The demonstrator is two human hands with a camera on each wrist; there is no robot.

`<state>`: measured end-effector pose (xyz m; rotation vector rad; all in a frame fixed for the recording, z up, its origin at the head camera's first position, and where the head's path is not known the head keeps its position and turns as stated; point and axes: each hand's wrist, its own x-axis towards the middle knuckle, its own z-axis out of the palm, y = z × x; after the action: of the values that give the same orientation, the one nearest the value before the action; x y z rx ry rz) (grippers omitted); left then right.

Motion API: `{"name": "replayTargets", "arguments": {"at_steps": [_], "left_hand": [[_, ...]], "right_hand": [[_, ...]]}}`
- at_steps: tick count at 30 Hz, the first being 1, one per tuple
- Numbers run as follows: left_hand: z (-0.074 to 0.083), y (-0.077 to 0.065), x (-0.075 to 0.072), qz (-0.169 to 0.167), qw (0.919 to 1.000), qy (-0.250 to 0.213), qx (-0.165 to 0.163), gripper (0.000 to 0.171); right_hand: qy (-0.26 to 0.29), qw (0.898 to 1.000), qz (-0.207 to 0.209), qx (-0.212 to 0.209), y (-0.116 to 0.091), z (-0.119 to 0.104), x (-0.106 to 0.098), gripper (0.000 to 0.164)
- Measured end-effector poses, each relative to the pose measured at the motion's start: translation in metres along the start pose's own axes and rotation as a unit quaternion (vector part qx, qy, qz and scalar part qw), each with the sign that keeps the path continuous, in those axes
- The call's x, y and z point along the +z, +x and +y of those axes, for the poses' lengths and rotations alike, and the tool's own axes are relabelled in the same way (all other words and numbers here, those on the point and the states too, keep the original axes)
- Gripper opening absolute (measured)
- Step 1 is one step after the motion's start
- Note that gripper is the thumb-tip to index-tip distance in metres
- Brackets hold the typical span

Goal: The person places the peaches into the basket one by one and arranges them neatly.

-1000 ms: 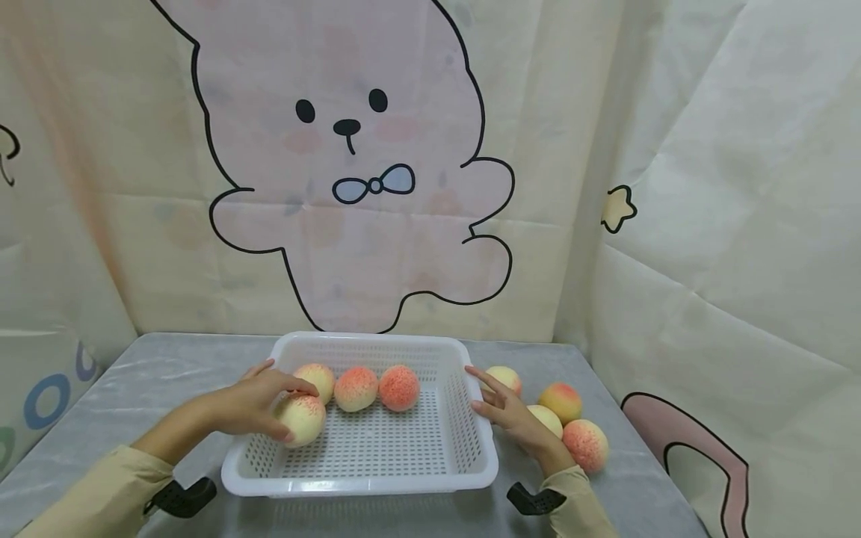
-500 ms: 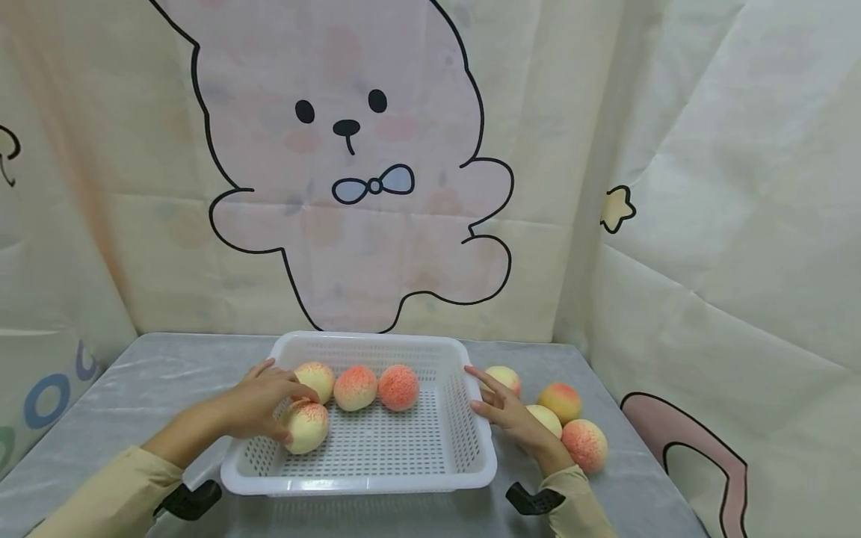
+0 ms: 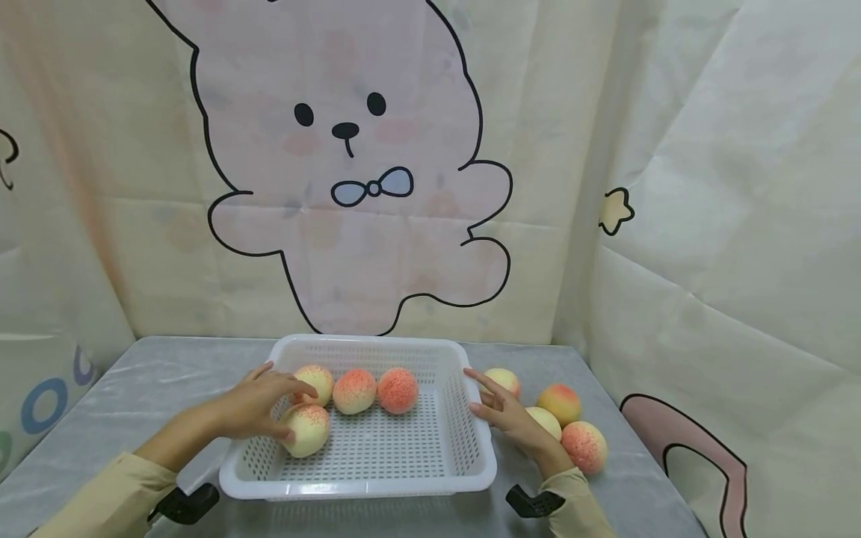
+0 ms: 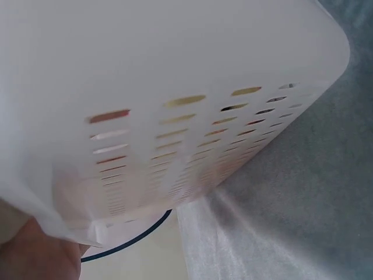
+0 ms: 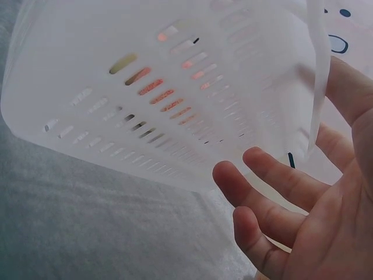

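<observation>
A white plastic basket [image 3: 356, 489] holds several peaches in the head view. Three lie along its back left: a pale peach [image 3: 316, 379], a pinkish peach [image 3: 354, 391] and a redder peach [image 3: 397, 390]. Nearer the front left sits a pale peach with a reddish top [image 3: 308, 431]. My left hand [image 3: 252, 403] reaches over the left rim, its loosely bent fingers above this peach and the thumb tip at its side. Relaxed fingers of my right hand [image 3: 514, 418] rest at the right rim; in the right wrist view several fingers [image 5: 274, 204] spread beside the slotted wall.
Right of the basket, several peaches [image 3: 584, 447] lie close together on the grey cloth-covered table [image 3: 161, 373], partly behind my right hand. A printed backdrop curtain [image 3: 538, 112] stands at the back, with another curtain [image 3: 740, 224] along the right side.
The front-left peach has moved slightly right and toward the basket's front, then stopped. My left hand moved right with it and has since drawn slightly back left. My right hand stays put.
</observation>
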<state>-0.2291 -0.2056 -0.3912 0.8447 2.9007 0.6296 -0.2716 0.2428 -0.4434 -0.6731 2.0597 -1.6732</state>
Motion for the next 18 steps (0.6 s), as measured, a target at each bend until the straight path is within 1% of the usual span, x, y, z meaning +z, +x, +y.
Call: {"name": "replayTargets", "arguments": {"at_steps": [3, 8, 15, 18], "left_hand": [[0.0000, 0.0000, -0.0008, 0.003, 0.9999, -0.013, -0.004, 0.059], [-0.0003, 0.0009, -0.0022, 0.016, 0.9997, -0.017, -0.005, 0.054], [-0.0039, 0.0018, -0.0033, 0.059, 0.9979, -0.024, 0.014, 0.044], [-0.0072, 0.0016, -0.0040, 0.077, 0.9961, -0.038, 0.019, 0.043]], "right_hand": [[-0.001, 1.000, 0.000, 0.000, -0.0005, 0.0001, 0.0003, 0.065], [0.000, 1.000, -0.003, -0.006, -0.0004, 0.0011, -0.0006, 0.065], [0.008, 1.000, -0.006, -0.010, 0.0007, 0.0024, -0.0007, 0.064], [0.006, 1.000, -0.004, -0.008, 0.0004, 0.0024, -0.0005, 0.064]]}}
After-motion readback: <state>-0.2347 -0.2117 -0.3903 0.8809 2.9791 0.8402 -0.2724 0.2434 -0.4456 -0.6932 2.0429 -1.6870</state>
